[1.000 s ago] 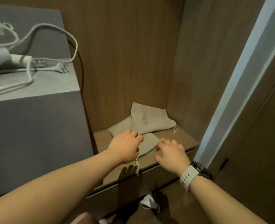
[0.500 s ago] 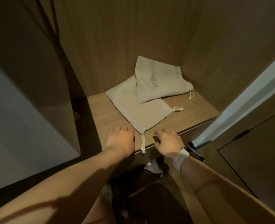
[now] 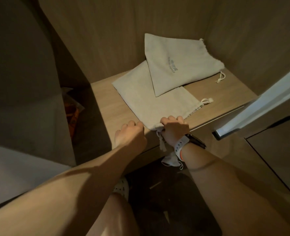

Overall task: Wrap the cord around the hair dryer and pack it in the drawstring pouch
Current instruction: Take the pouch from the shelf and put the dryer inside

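Beige drawstring pouch [image 3: 149, 103] lies flat, right hand [image 3: 175, 128] gripping its corner, left hand [image 3: 130, 135] fisted

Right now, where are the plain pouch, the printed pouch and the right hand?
plain pouch [image 3: 149, 103]: head view, middle of fabric
printed pouch [image 3: 172, 65]: head view, on its print
right hand [image 3: 175, 127]: head view, back of hand

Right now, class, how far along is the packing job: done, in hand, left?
Done: nothing visible; no dryer is in view. In hand: the right hand grips the near corner of the plain beige cloth drawstring pouch on the wooden shelf; the left hand is curled beside it. Left: wrapping the cord, packing.
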`<state>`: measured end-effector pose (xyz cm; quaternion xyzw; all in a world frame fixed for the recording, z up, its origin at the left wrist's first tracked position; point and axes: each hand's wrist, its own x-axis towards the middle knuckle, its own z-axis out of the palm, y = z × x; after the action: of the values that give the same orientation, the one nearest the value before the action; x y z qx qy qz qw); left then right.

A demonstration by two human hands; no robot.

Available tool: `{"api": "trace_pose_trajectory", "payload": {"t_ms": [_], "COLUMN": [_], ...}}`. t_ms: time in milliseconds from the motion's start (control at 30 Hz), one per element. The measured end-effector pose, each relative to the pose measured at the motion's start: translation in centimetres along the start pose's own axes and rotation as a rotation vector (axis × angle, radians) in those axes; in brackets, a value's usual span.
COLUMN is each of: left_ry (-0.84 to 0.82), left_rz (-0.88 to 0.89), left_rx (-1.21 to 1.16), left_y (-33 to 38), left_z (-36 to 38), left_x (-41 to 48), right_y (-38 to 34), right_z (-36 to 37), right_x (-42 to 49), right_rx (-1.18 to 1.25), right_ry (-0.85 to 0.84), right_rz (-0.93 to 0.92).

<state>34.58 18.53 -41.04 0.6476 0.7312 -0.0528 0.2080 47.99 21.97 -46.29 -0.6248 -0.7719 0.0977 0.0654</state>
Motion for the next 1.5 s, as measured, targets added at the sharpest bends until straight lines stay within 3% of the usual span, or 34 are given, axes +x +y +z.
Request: {"api": "trace_pose_trajectory", "payload": {"t_ms": [200, 500, 633, 833, 1100, 1200, 1367, 1500], "left_ry": [0.058, 0.258, 0.370, 0.450, 0.439, 0.470, 0.632, 0.606], "left_rz": [-0.034, 0.107, 0.225, 0.404, 0.699, 0.750, 0.713, 0.599], "left_rx": [-0.111, -0.292, -0.376, -0.590, -0.859, -0.925, -0.696, -0.868], "left_y": [-0.1, 2.4, 3.4, 4.6, 4.7, 4.2, 1.5, -1.2], "left_z": [-1.7, -8.9, -12.9, -19.0, -26.7, -29.4, -33.2, -35.7], "left_x": [-0.6, -4.0, -6.8, -11.5, -19.1, -21.2, -22.8, -24.2], "right_y": [0.0, -2.5, -4.1, -7.3, -12.6, -14.9, -19.2, -23.4], "right_z": [-4.4, -16.2, -22.3, -30.9, -39.8, -42.7, -46.4, -48.5], "right_x": [0.1, -0.4, -1.6, -4.3, -7.0, -7.9, -9.4, -10.5], "right_rx": [0.198, 0.638, 0.760, 0.959, 1.233, 1.355, 1.507, 1.636], "right_ry": [-0.026, 0.199, 0.327, 0.444, 0.607, 0.626, 0.629, 0.574], "right_rz": [0.087, 0.123, 0.026, 0.030, 0.011, -0.033, -0.194, -0.383]}}
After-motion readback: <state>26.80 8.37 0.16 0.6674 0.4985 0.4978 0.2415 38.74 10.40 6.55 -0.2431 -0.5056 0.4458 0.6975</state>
